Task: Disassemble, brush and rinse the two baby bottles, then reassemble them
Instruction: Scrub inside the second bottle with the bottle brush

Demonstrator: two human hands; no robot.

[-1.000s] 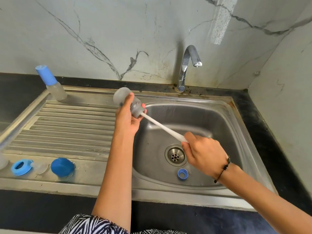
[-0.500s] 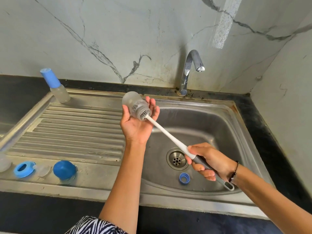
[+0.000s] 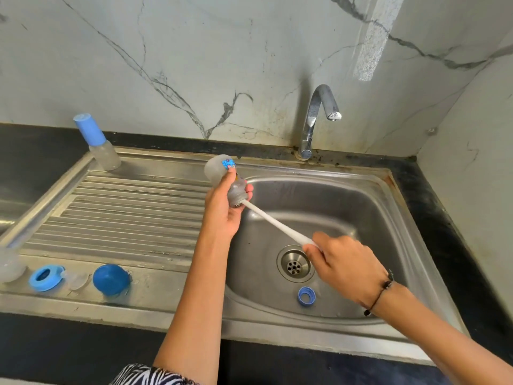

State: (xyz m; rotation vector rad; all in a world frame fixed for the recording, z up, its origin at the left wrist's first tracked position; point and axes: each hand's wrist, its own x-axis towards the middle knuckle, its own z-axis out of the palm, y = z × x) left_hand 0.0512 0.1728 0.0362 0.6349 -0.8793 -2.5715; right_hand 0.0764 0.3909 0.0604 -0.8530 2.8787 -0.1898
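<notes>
My left hand [image 3: 222, 215] grips a clear baby bottle [image 3: 219, 170] with a small blue sticker, held tilted over the sink's left rim with its mouth toward the basin. A white bottle brush [image 3: 273, 222] is pushed into that mouth, its bristles inside. My right hand [image 3: 342, 263] grips the brush handle above the drain. A second bottle [image 3: 104, 154] with a blue cap stands upright at the back left of the drainboard. A blue ring [image 3: 305, 295] lies in the basin. On the front ledge lie a blue collar ring [image 3: 44, 277], a clear teat [image 3: 76, 280] and a blue dome cap [image 3: 111, 279].
The steel sink [image 3: 388, 218] has a drain [image 3: 295, 263] at its middle and a chrome tap [image 3: 316, 118] behind it, with no water running. The ribbed drainboard [image 3: 125, 212] lies left of the basin. A clear rounded object [image 3: 9, 265] sits at the far left edge. Dark counter surrounds everything.
My left hand turned the bottle so its sticker faces up and closed round it. My right hand slid up the handle and pushed the brush deeper in.
</notes>
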